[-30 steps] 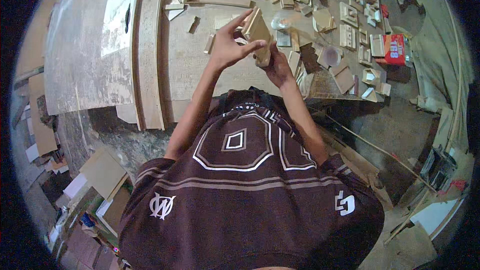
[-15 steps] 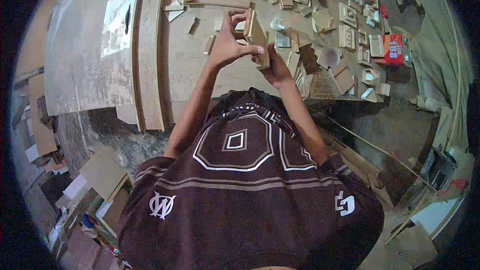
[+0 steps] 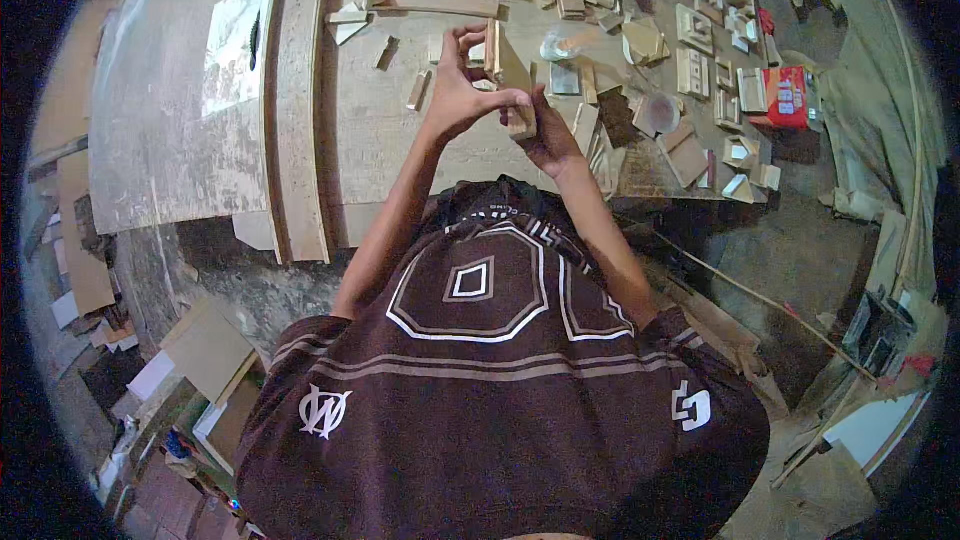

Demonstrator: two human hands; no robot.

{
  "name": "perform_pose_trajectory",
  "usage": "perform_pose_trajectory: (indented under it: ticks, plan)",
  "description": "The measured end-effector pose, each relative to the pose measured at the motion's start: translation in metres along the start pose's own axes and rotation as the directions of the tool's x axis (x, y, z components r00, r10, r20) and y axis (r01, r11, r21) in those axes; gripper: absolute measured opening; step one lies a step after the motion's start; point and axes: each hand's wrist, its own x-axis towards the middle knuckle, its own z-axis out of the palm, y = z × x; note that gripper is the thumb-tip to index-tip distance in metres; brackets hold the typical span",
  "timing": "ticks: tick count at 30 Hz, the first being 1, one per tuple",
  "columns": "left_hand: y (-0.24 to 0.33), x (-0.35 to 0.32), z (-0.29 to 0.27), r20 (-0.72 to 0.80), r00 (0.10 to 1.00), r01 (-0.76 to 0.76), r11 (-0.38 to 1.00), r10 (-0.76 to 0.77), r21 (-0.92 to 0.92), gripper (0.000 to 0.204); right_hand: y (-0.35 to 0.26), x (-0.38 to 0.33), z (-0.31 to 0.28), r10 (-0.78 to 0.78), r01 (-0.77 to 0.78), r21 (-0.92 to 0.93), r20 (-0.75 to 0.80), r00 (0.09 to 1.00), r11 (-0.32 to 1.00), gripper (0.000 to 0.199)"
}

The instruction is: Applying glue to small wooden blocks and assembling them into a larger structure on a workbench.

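Note:
Both my hands are raised over the workbench [image 3: 390, 155], holding one small wooden piece [image 3: 509, 70] made of flat tan boards joined at an angle. My left hand [image 3: 460, 90] pinches it from the left, thumb and fingers curled around its upper edge. My right hand [image 3: 548, 135] grips its lower right side from underneath. The piece is tilted, its narrow edge toward me. My brown patterned shirt fills the lower half of the view.
Several small wooden blocks and offcuts [image 3: 700, 40] lie scattered across the back and right of the bench. A red box [image 3: 787, 98] sits at the right. A long plank [image 3: 300, 100] and a large board [image 3: 190, 110] lie left. Cardboard scraps [image 3: 210, 350] litter the floor.
My left hand has shifted its fingers along the top of the wooden piece, curling tighter. The piece has stayed nearly in place between both hands.

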Motion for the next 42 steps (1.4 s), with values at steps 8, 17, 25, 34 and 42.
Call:
perform_pose_trajectory:
  ticks: [8, 17, 25, 34, 42]
  plan:
    - [0.005, -0.001, 0.002, 0.035, 0.995, 0.092, 0.996, -0.092, -0.006, 0.106, 0.007, 0.002, -0.004, 0.007, -0.008, 0.044, 0.03, 1.0, 0.999, 0.064]
    - [-0.023, -0.009, -0.021, 0.135, 0.988, 0.051, 0.986, -0.072, 0.157, 0.089, 0.038, 0.037, -0.027, 0.118, -0.119, 0.074, 0.028, 0.993, 0.99, 0.05]
    - [-0.087, -0.036, -0.054, 0.047, 0.998, -0.055, 0.884, 0.038, 0.465, 0.056, 0.078, 0.063, -0.041, 0.209, -0.209, -0.013, -0.035, 0.977, 0.978, 0.031]
    - [-0.095, -0.081, -0.071, -0.125, 0.982, 0.168, 0.948, -0.138, 0.269, 0.051, 0.121, 0.091, -0.077, -0.094, -0.102, -0.623, -0.274, 0.957, 0.776, 0.021]
    - [-0.108, -0.118, -0.118, -0.267, 0.751, 0.606, 0.791, -0.604, -0.084, 0.037, 0.04, 0.133, -0.026, -0.08, -0.118, -0.377, -0.47, 0.879, 0.919, 0.028]
